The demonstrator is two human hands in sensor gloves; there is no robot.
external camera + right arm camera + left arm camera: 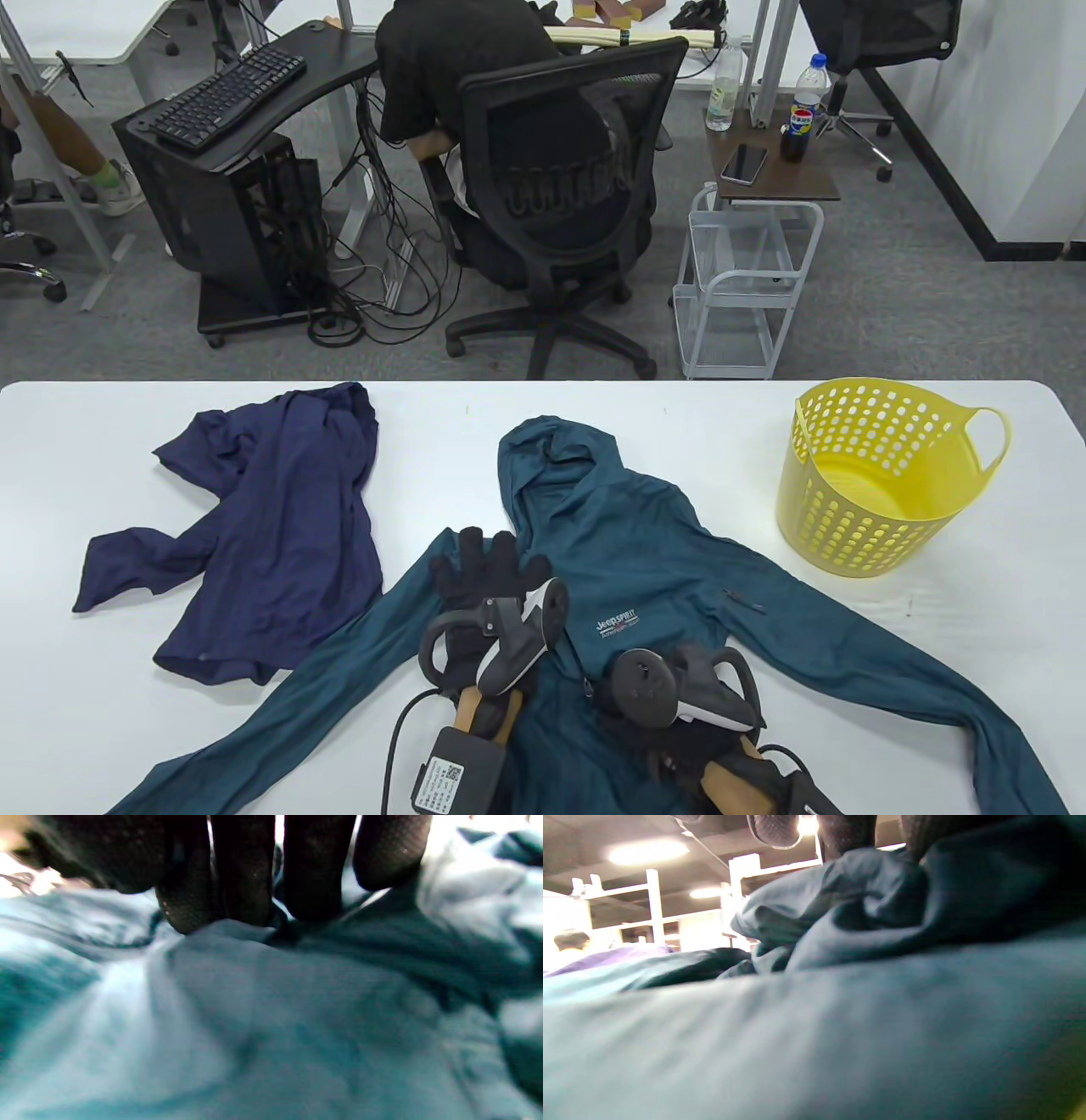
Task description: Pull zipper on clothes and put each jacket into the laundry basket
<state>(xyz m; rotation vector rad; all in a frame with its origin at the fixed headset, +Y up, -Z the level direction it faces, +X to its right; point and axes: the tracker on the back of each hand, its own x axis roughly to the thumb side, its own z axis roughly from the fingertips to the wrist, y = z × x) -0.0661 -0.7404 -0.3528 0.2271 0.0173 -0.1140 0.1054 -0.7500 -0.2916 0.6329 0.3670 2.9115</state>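
**Bracing the Teal Jacket for Zipping**

While the teal hooded jacket (645,552) is lying spread front-up on the white table (509,399), I am pressing my left hand (488,577) flat on its chest, fingers straight and spread, so the fabric is not sliding. My right hand (670,705) is reaching down near the hem, fingertips (250,899) bunched against the cloth, probably seeking the zipper pull; whether they are pinching anything I cannot tell. The navy jacket (263,535) is waiting at the left, and the yellow laundry basket (882,475) is standing at the right.
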